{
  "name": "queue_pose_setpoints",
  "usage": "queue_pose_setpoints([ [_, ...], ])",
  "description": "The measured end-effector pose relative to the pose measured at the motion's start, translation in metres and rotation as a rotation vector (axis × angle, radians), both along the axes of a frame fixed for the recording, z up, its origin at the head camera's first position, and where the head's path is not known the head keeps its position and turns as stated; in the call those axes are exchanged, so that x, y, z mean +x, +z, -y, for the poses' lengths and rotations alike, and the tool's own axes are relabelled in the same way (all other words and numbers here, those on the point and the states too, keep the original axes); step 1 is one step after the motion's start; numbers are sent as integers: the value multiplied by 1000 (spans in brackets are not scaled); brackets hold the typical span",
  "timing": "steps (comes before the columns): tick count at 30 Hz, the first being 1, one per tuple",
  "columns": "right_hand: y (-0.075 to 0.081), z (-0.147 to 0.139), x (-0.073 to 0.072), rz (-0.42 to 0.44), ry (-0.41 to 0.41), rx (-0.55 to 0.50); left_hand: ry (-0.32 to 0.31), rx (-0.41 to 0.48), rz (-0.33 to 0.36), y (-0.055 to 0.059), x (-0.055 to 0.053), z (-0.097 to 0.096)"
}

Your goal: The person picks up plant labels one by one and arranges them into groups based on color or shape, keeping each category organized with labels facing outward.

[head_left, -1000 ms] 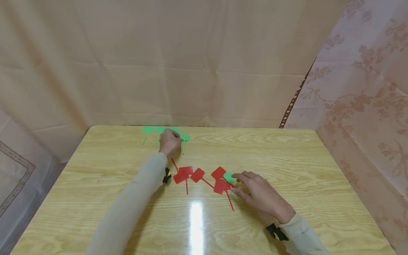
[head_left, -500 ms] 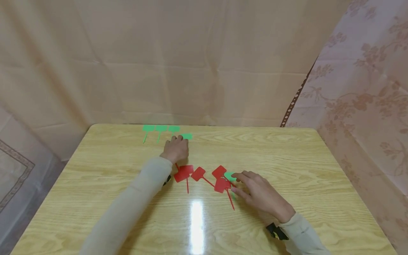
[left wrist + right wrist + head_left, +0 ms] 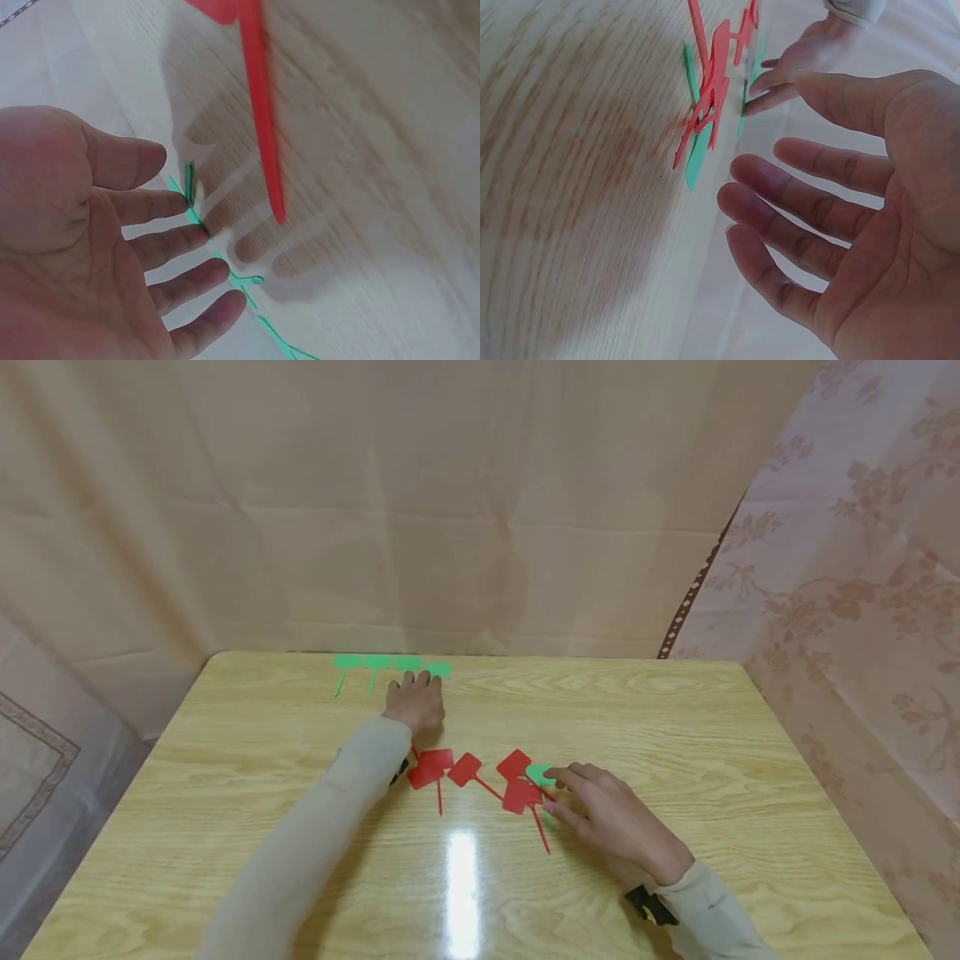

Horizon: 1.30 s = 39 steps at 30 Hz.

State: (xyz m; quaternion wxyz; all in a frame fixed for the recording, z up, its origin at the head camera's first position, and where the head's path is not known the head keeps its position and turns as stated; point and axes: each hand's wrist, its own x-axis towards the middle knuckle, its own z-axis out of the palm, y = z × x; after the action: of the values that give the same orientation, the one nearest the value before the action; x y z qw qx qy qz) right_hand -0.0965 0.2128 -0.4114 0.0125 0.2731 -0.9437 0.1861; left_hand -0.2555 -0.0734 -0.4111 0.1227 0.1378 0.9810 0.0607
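Observation:
Several green T-shaped plant labels (image 3: 378, 662) lie side by side along the table's far edge. My left hand (image 3: 417, 703) rests its nearly straight fingers by the rightmost green label (image 3: 437, 669), partly covering the row. In the left wrist view the fingertips (image 3: 196, 238) are at the green labels, with nothing gripped. Nearer me, red plant labels (image 3: 467, 769) lie scattered, some overlapping. A green label (image 3: 537, 773) lies partly under the right-hand red ones. My right hand (image 3: 615, 818) hovers beside it with relaxed, spread fingers, holding nothing.
The wooden table (image 3: 712, 752) has a glossy light reflection near its front. A beige curtain (image 3: 465, 527) hangs right behind its far edge, and a floral cloth (image 3: 862, 610) hangs at the right.
My left hand first moves right and opens from a curled pose onto the rightmost green label. That label has then slid away from me, closer in line with the others. The right hand stays still.

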Motion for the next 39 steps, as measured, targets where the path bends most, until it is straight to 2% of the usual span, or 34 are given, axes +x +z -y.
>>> queue_pose_setpoints([
  [14,0,-1,1,6,-16,-5,36,26,2,-3,-8,-1],
  [22,-1,-1,1,-3,-14,-1,12,71,-19,-1,-7,1],
  [25,-2,-1,0,2,-17,-3,-23,90,-54,3,-1,1],
  [30,-2,-3,0,11,-22,-1,-103,83,-106,8,15,-2],
  [39,-5,-4,-1,-18,-35,0,-257,87,-121,16,51,-22],
])
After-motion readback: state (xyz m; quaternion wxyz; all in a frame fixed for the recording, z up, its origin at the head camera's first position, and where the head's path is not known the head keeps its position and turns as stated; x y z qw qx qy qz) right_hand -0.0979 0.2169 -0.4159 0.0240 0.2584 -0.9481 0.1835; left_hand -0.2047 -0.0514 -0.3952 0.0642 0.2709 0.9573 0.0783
